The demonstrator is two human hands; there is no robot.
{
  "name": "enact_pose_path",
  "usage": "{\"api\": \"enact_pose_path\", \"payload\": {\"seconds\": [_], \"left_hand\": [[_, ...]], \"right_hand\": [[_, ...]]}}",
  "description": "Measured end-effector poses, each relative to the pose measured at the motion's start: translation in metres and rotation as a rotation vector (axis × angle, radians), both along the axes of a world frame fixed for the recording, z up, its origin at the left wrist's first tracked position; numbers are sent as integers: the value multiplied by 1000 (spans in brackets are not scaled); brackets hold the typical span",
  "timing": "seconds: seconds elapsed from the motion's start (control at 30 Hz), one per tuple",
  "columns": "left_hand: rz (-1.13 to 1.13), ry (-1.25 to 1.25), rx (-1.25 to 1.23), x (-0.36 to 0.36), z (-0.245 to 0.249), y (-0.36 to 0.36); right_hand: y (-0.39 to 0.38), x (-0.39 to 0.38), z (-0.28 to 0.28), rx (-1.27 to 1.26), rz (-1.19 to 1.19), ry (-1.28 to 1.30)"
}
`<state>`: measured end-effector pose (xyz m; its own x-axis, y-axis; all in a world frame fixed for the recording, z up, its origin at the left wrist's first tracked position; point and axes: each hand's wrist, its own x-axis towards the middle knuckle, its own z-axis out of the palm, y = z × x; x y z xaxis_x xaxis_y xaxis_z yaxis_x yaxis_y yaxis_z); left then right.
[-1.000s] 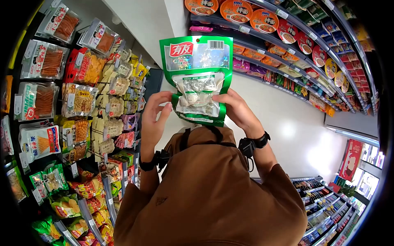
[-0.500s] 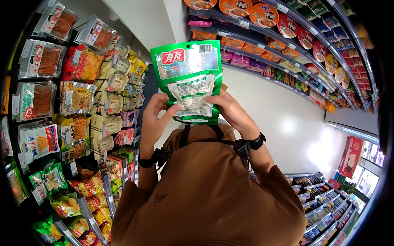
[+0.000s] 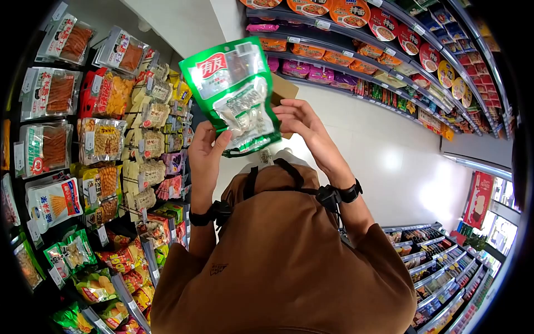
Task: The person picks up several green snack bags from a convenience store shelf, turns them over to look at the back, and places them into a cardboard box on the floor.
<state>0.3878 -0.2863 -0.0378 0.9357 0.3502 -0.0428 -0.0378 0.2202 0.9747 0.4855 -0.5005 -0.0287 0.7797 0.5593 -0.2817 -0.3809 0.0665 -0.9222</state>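
Observation:
A green snack packet with a silvery window and a red label hangs tilted in front of my chest. My left hand pinches it by the lower left edge, thumb on the front. Beside the right edge of the packet, my right hand has its fingers stretched out and apart, fingertips close to the green border. Behind the packet, part of a brown cardboard box shows.
Hanging snack packs fill the rack on my left, with bagged chips lower down. Instant noodle bowls line the shelves ahead to the right. More stocked shelves stand at the lower right, beyond the pale floor.
The packet has tilted and moved to the left with my left hand. My right hand has let go of its right edge, and its fingers have spread. More of the cardboard box shows.

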Motion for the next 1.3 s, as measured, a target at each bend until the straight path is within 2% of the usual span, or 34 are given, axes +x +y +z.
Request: {"api": "enact_pose_path", "payload": {"seconds": [0.1,0.13,0.2,0.3,0.37,0.43,0.47,0.53,0.57,0.6,0.67,0.77,0.97,1.07,1.2,1.3], "left_hand": [[14,15,38,3,-2,1],[13,14,38,4,0,0],[-37,17,201,6,6,-5],[-43,2,283,9,9,-21],[-60,9,324,10,11,-25],[-203,-80,553,10,10,-24],[-248,-98,631,10,8,-23],[-290,-93,568,11,13,-28],[-330,-86,501,11,15,-31],[-366,-74,480,8,14,-29],[-341,-87,396,6,8,-26],[-272,-94,293,4,2,-18],[-196,-33,236,3,-10,10],[-54,56,328,5,-20,17],[-90,142,329,6,-23,17],[-159,151,170,7,-31,13]], "right_hand": [[0,2,-3,-52,69,-145],[1,1,-1,-51,68,-145],[7,-7,7,156,220,-36],[16,-17,5,150,237,-35],[19,-22,2,166,218,-3],[22,-29,-8,89,72,-31],[22,-28,-9,90,71,-31],[19,-23,-11,22,85,129],[17,-22,-10,23,84,132],[16,-21,-7,37,0,194],[17,-23,-3,71,-132,279],[9,-18,-13,-29,-117,323],[3,-16,-14,-35,-121,322],[0,-16,-18,-53,-115,339],[6,-17,-21,-32,-45,347],[14,-15,-12,3,60,293]]}}
